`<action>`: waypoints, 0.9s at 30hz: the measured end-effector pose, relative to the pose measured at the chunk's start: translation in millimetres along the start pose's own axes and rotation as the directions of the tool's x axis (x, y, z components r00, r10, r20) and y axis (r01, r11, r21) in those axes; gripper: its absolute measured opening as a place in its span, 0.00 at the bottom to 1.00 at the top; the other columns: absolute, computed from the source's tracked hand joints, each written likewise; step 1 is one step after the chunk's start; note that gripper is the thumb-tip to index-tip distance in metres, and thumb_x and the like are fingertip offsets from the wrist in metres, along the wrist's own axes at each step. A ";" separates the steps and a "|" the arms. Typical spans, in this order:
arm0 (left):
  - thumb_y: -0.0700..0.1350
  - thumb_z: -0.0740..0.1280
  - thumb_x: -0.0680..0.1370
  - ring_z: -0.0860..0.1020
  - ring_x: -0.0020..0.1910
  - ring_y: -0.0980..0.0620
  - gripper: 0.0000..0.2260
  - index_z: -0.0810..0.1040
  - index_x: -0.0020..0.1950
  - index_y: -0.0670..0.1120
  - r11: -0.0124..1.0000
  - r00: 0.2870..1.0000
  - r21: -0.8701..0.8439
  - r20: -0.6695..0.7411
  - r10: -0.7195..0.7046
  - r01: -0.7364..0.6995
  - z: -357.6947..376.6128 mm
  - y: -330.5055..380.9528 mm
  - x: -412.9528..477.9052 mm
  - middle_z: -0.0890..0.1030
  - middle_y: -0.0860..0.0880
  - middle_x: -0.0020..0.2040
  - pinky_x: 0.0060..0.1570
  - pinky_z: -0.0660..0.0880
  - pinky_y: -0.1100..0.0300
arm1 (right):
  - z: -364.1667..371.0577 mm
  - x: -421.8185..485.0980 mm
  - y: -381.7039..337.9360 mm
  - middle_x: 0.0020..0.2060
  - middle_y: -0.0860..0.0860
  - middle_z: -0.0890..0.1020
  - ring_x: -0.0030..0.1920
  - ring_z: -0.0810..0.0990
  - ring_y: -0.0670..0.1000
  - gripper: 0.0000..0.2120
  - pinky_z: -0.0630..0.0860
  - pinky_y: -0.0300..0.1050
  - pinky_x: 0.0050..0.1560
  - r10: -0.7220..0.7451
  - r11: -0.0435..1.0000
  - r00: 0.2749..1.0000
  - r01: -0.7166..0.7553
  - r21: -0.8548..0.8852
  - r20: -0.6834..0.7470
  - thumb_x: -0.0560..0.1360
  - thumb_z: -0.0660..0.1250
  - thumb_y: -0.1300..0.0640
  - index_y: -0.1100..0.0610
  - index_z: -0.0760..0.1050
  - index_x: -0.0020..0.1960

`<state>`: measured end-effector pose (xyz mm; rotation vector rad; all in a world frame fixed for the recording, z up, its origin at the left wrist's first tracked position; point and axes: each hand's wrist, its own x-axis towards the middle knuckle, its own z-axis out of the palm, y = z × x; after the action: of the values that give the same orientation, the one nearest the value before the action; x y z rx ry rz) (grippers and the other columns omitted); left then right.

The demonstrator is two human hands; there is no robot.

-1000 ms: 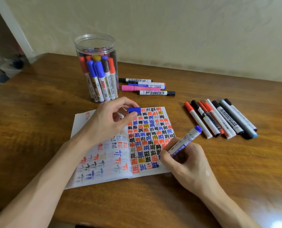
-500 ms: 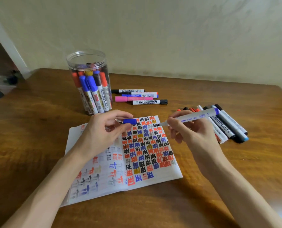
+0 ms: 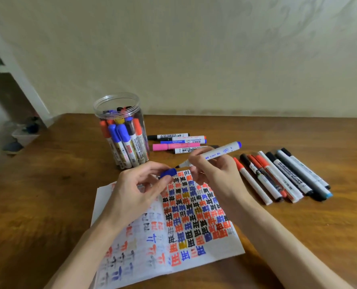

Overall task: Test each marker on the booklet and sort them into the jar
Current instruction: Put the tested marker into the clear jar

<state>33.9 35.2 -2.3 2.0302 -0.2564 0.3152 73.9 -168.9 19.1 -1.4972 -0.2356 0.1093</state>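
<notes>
An open booklet (image 3: pixel 194 226) full of coloured marks lies on the wooden table (image 3: pixel 48 205). My right hand (image 3: pixel 215 174) grips an uncapped blue-ended white marker (image 3: pixel 217 153) above the booklet's top edge, its dark tip pointing left. My left hand (image 3: pixel 138 190) pinches the marker's blue cap (image 3: pixel 168 173) just left of that tip; a small gap separates them. A clear plastic jar (image 3: pixel 121 130) holding several markers stands behind my left hand.
Several loose markers (image 3: pixel 281 176) lie in a row to the right of the booklet. Another small group, including a pink marker (image 3: pixel 173 146), lies behind my hands beside the jar. A wall runs along the table's far edge.
My right hand lifted the marker off the page and swung it up so the tip faces the cap. The left hand kept the cap in place. The head camera tilted upward.
</notes>
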 end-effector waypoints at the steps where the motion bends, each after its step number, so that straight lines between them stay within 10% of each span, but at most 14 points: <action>1: 0.52 0.71 0.77 0.86 0.47 0.55 0.09 0.82 0.56 0.55 1.000 1.000 0.006 0.001 0.000 0.000 0.1 -0.1 0.2 0.86 0.60 0.49 0.46 0.83 0.58 | -1.2 -0.5 0.6 0.34 0.55 0.79 0.36 0.76 0.52 0.08 0.74 0.50 0.42 -0.007 1.000 1.000 0.007 0.000 0.009 0.80 0.71 0.57 0.56 0.81 0.42; 18: 0.49 0.69 0.80 0.85 0.46 0.52 0.06 0.80 0.57 0.54 1.000 1.000 0.015 0.007 -0.004 0.004 -0.7 -1.9 1.9 0.85 0.55 0.47 0.44 0.83 0.58 | -15.7 -0.2 5.1 0.42 0.56 0.85 0.39 0.79 0.52 0.13 0.76 0.44 0.42 0.135 0.987 0.975 -0.149 0.067 0.174 0.80 0.70 0.48 0.55 0.87 0.56; 27: 0.54 0.66 0.77 0.85 0.44 0.55 0.10 0.82 0.55 0.56 0.999 0.995 0.040 -0.098 -0.023 0.027 0.3 -5.8 2.3 0.85 0.56 0.40 0.46 0.83 0.60 | -31.4 1.2 14.9 0.38 0.55 0.86 0.36 0.82 0.52 0.09 0.80 0.46 0.40 0.014 0.987 0.980 0.018 -0.160 0.199 0.76 0.76 0.53 0.58 0.87 0.50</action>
<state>37.9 37.4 -6.5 2.0500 -0.1652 0.4057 83.1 -198.1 2.6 -1.6483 -0.4161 0.2447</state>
